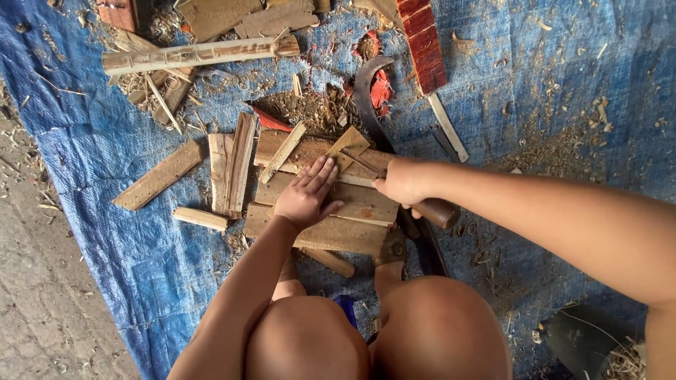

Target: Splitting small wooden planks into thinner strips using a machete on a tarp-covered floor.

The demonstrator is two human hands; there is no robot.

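A blue tarpaulin covers the ground. At upper left lies a pale round pole. A red-painted slat lies at top centre, a curved sickle blade just to its left. A loose plank lies at left centre. Bare concrete floor occupies the lower left.

Left hand lies flat, fingers spread; right hand is clenched in a tight grip.
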